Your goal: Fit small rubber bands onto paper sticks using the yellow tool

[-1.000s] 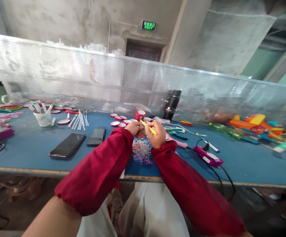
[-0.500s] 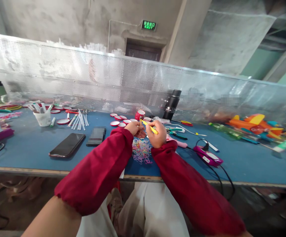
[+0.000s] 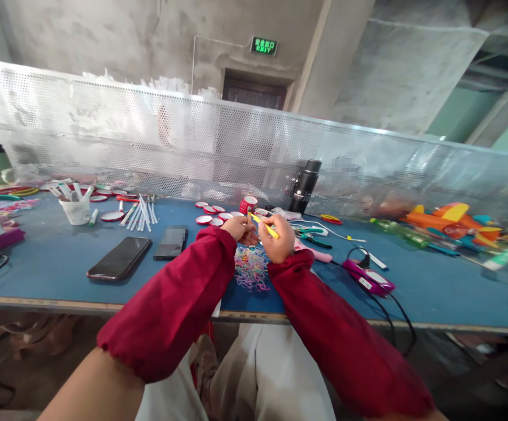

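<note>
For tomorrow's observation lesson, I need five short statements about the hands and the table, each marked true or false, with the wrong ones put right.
1. The right hand grips a yellow pen-like tool. True.
2. The left hand rests on a phone. False: the left hand is near the tool's tip.
3. A pile of thin colourful loops lies between the forearms. True.
4. The black flask lies on its side. False: the black flask stands.
5. The white cup holds pen-like sticks. True.

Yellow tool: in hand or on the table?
In hand. The right hand is closed around the yellow tool, its yellow shaft partly in view.
</note>
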A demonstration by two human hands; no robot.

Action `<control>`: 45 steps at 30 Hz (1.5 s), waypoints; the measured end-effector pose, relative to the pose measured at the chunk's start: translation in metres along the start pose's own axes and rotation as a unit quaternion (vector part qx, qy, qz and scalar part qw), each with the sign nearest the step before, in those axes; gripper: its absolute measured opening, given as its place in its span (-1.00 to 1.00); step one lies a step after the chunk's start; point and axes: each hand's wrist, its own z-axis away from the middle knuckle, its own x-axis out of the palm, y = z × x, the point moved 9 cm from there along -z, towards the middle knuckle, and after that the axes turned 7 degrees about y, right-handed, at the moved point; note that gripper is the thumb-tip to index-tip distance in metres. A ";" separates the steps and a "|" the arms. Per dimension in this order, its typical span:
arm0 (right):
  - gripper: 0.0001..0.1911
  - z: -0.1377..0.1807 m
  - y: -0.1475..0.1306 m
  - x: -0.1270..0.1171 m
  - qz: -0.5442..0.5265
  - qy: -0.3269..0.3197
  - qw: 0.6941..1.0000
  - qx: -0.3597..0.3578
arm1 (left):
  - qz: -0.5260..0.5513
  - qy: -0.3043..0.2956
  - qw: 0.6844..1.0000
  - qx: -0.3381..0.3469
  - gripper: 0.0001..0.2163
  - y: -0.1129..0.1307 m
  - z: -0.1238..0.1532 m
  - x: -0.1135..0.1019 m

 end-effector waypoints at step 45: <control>-0.94 -0.001 -0.003 -0.001 -0.008 0.006 1.000 -0.013 | -0.012 -0.010 1.000 0.010 -0.88 -0.001 -0.002 0.002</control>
